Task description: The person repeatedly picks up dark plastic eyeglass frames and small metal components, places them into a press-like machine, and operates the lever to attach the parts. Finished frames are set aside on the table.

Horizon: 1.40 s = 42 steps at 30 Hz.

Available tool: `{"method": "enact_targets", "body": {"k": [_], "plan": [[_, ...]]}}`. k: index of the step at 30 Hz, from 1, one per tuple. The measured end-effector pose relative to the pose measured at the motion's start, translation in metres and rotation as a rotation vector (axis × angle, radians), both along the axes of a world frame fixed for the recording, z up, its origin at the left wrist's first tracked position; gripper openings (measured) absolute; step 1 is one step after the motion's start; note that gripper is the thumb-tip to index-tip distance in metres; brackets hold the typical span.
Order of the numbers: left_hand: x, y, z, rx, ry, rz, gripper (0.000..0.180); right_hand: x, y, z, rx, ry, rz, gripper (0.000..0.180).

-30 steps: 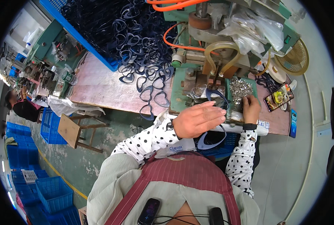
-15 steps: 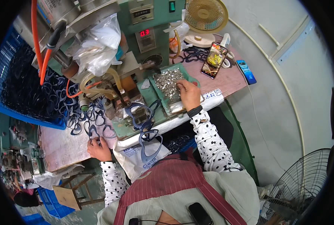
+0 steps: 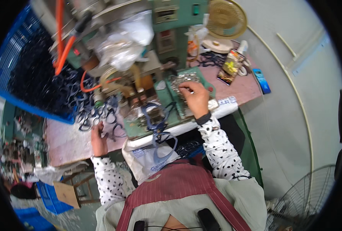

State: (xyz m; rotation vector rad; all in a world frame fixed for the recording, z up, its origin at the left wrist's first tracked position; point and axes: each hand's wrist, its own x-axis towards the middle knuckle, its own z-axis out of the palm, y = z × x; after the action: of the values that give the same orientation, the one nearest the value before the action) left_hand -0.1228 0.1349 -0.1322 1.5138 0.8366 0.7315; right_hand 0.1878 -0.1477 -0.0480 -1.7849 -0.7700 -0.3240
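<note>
At the far left a blue plastic crate (image 3: 15,82) holds a heap of dark blue plastic loop-shaped frames (image 3: 36,73), some of which spill over onto the worn pinkish counter (image 3: 65,140). The left hand (image 3: 98,139) lies on that counter at the edge of the spilled frames (image 3: 101,115), fingers reaching among them; whether its grip is clenched on one of them cannot be told, as the fingers are small and partly hidden. Just right of it stands a green metal press machine (image 3: 167,34) with orange hoses (image 3: 63,50) and a clear plastic bag (image 3: 123,44) wrapped about its upper part. On the machine's green base plate, one dark blue frame (image 3: 155,115) sits at the work spot and hangs over the front edge toward a white printed bag (image 3: 148,159) below. Farther right, a green tray (image 3: 201,79) carries a pile of small silvery metal parts (image 3: 182,81); the right hand (image 3: 196,98) rests on this pile, fingertips curled down into the parts, its grip pinching among them, though a single held piece cannot be made out. Beyond it on the counter lie a shiny coloured packet (image 3: 232,67) and a small blue flat box (image 3: 262,80), with a beige table fan (image 3: 226,17) behind.
</note>
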Motion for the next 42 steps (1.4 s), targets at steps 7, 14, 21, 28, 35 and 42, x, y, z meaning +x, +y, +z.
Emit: {"method": "enact_targets", "body": {"k": [7, 14, 21, 28, 35, 42], "plan": [[0.033, -0.017, 0.053, -0.215, -0.162, 0.211, 0.025, -0.054, 0.014, 0.062, 0.073, 0.309, 0.338, 0.014], [0.045, -0.041, 0.072, 0.101, -0.144, 0.201, 0.024, -0.066, 0.032, 0.071, -0.035, 0.409, 0.344, 0.037], [0.064, -0.11, 0.131, 1.014, -0.113, 0.055, 0.026, -0.072, 0.045, 0.074, 0.116, 0.526, 0.436, 0.043], [0.091, -0.126, 0.163, 1.097, -0.31, -0.098, 0.028, -0.073, 0.049, 0.068, 0.168, 0.568, 0.463, 0.048], [0.097, -0.116, 0.188, 0.594, -0.379, -0.047, 0.023, -0.077, 0.05, 0.06, 0.214, 0.55, 0.378, 0.051], [0.102, -0.153, 0.14, 1.326, -0.451, -0.606, 0.031, -0.044, 0.036, 0.048, 0.168, 0.385, 0.296, 0.047]]}}
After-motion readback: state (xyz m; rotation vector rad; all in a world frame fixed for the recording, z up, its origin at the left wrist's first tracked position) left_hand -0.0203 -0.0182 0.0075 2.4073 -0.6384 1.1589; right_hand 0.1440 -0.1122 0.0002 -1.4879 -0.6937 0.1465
